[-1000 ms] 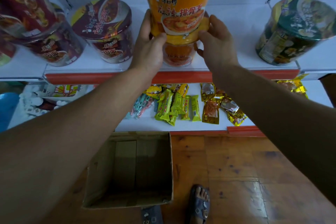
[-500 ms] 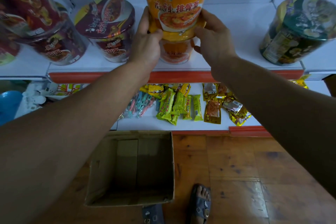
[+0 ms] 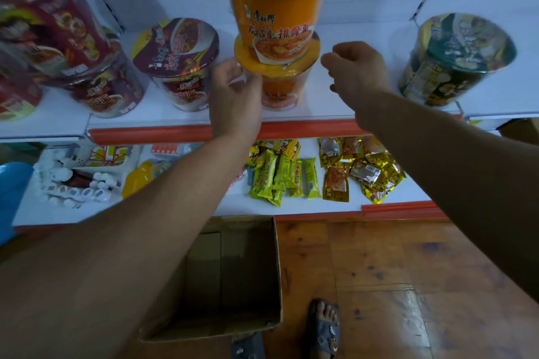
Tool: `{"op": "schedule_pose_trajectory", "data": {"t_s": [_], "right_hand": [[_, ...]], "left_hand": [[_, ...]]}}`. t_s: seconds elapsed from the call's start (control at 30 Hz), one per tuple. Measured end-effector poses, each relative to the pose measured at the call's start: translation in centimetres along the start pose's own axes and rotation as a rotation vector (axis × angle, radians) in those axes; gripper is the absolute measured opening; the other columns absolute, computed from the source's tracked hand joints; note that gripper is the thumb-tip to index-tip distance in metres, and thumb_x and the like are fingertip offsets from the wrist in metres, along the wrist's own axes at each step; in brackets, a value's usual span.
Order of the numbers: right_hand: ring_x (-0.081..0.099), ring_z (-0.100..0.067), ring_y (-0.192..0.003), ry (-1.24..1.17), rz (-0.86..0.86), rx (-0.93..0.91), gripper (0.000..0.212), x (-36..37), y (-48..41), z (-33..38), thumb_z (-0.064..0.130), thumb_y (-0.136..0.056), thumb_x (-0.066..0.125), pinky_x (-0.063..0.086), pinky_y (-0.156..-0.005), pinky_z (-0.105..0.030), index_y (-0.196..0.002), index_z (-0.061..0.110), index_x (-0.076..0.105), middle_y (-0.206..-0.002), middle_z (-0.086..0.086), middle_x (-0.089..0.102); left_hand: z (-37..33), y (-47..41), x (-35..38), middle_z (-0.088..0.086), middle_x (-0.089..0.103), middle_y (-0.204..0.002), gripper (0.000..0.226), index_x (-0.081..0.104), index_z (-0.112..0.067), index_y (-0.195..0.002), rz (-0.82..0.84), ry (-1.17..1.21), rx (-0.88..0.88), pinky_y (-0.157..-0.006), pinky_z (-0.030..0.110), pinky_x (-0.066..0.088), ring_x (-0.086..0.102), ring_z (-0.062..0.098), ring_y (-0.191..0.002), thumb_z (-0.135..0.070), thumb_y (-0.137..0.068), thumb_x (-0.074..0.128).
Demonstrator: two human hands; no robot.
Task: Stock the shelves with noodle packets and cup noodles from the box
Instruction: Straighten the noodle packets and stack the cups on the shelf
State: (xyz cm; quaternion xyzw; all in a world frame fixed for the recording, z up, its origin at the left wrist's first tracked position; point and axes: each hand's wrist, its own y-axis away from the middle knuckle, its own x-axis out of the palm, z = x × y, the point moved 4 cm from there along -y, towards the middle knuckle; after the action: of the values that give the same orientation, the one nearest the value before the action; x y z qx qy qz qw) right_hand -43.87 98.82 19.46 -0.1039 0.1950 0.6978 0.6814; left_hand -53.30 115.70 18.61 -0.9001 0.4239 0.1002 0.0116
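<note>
So the thing to worry about is the top orange cup (image 3: 277,9), standing on the lid of the lower orange cup (image 3: 278,87) at the middle of the upper shelf (image 3: 291,129). Cup noodles like these are probably very light, with thin walls that dent if squeezed and a shrink-wrap skin that's a bit slick. The stack looks easy to knock over, since the top cup's narrow base sits on a soft lid. Best bet for anyone adjusting it is to take the top cup low on its sides with both palms, not by the rim.

The person's left hand (image 3: 236,96) is right beside the lower cup's lid rim, with the fingers loosely curled. It may be brushing the rim, hard to say, but it isn't wrapped round anything. The right hand (image 3: 354,73) is off to the right of the stack, clear of it, also loosely curled and holding nothing. So both hands are slack, and the stack stands on its own.

Further out on the same shelf there's a maroon cup (image 3: 178,61) to the left, blurry red cups (image 3: 58,38) at the far left, and a green cup (image 3: 455,58) well off to the right. The lower shelf has green snack sticks (image 3: 280,178) and gold packets (image 3: 373,172). Near the person's sandalled foot (image 3: 323,326), the cardboard box (image 3: 250,277) sits on the wooden floor, and what shows of its inside looks empty, so the stocking seems about done.
</note>
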Motion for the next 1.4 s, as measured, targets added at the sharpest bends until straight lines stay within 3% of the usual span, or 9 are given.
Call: {"op": "schedule_pose_trajectory", "data": {"t_s": [0.33,0.47,0.6,0.7,0.8,0.87,1.13,1.23,1.4], "right_hand": [[0.060,-0.024,-0.111,0.653,-0.130,-0.180,0.034,-9.9,2.0,2.8,0.032,-0.086,0.061,0.046,-0.092,-0.033,-0.119,0.023,0.066,-0.114,0.003,0.069],[0.058,-0.031,-0.114,0.754,-0.218,-0.160,0.034,-15.1,1.1,1.9,0.029,-0.084,0.061,0.046,-0.091,-0.037,-0.117,0.023,0.066,-0.122,-0.005,0.066],[0.056,-0.031,-0.118,0.688,-0.301,-0.099,0.042,-19.7,-1.4,-0.9,0.031,-0.087,0.061,0.044,-0.093,-0.038,-0.128,0.020,0.060,-0.130,-0.008,0.059],[0.056,-0.027,-0.118,0.585,-0.302,-0.008,0.045,-21.4,-3.5,-3.7,0.035,-0.093,0.057,0.045,-0.090,-0.035,-0.134,0.016,0.055,-0.131,-0.005,0.060],[0.060,-0.026,-0.086,0.414,-0.234,0.080,0.034,-21.6,-5.3,-6.0,0.033,-0.090,0.055,0.045,-0.065,-0.029,-0.112,0.009,0.066,-0.095,-0.007,0.064],[0.063,-0.025,-0.079,0.260,-0.189,0.110,0.028,-21.4,-6.2,-7.1,0.031,-0.088,0.055,0.057,-0.069,-0.040,-0.100,0.010,0.068,-0.085,-0.006,0.065],[0.065,-0.022,-0.088,-0.024,0.028,0.105,0.039,-17.2,-9.0,-6.8,0.029,-0.082,0.064,0.061,-0.068,-0.034,-0.116,0.014,0.054,-0.104,-0.006,0.063],[0.066,-0.020,-0.085,-0.120,0.178,0.141,0.054,-14.7,-8.7,-6.1,0.028,-0.088,0.061,0.060,-0.073,-0.034,-0.138,0.022,0.041,-0.106,-0.003,0.061],[0.068,-0.018,-0.072,-0.197,0.210,0.155,0.043,-12.6,-6.7,-5.7,0.030,-0.087,0.064,0.062,-0.071,-0.033,-0.127,0.022,0.048,-0.099,-0.001,0.065]], "left_hand": [[-1.2,6.7,6.7,0.004,0.062,-0.072,0.015,0.060,-0.014,-0.074,0.539,-0.161,-0.235,-0.066,0.038,0.045,0.060,0.023,-0.073,-0.028,-0.067,0.060],[-2.4,7.6,10.8,0.004,0.064,-0.081,0.010,0.064,-0.016,-0.088,0.604,-0.275,-0.175,-0.076,0.043,0.055,0.062,0.023,-0.080,-0.020,-0.079,0.066],[-3.0,8.2,15.8,0.000,0.059,-0.128,0.047,0.055,-0.020,-0.132,0.619,-0.300,-0.157,-0.092,0.029,0.048,0.058,0.020,-0.113,-0.025,-0.086,0.065],[-3.1,8.6,19.6,-0.003,0.055,-0.126,0.052,0.047,-0.017,-0.137,0.612,-0.230,-0.175,-0.093,0.037,0.052,0.056,0.021,-0.110,-0.022,-0.088,0.063],[-3.4,7.6,22.5,0.003,0.055,-0.129,0.058,0.045,-0.009,-0.137,0.500,-0.124,-0.184,-0.085,0.030,0.043,0.053,0.026,-0.114,-0.036,-0.087,0.059],[-3.3,6.7,24.1,0.008,0.050,-0.143,0.061,0.044,-0.012,-0.142,0.463,-0.057,-0.211,-0.094,0.035,0.040,0.048,0.027,-0.127,-0.045,-0.091,0.054],[-2.8,2.6,23.6,0.005,0.066,-0.119,0.039,0.059,-0.020,-0.127,0.284,0.004,-0.152,-0.076,0.031,0.044,0.061,0.023,-0.109,-0.036,-0.094,0.046],[-2.2,0.7,21.6,0.006,0.065,-0.120,0.047,0.058,-0.021,-0.126,0.220,-0.004,-0.168,-0.086,0.039,0.051,0.061,0.024,-0.109,-0.041,-0.086,0.045],[-0.7,-0.4,19.2,0.000,0.065,-0.122,0.040,0.058,-0.022,-0.125,0.211,0.052,-0.155,-0.098,0.043,0.051,0.060,0.017,-0.111,-0.039,-0.092,0.044]]}}
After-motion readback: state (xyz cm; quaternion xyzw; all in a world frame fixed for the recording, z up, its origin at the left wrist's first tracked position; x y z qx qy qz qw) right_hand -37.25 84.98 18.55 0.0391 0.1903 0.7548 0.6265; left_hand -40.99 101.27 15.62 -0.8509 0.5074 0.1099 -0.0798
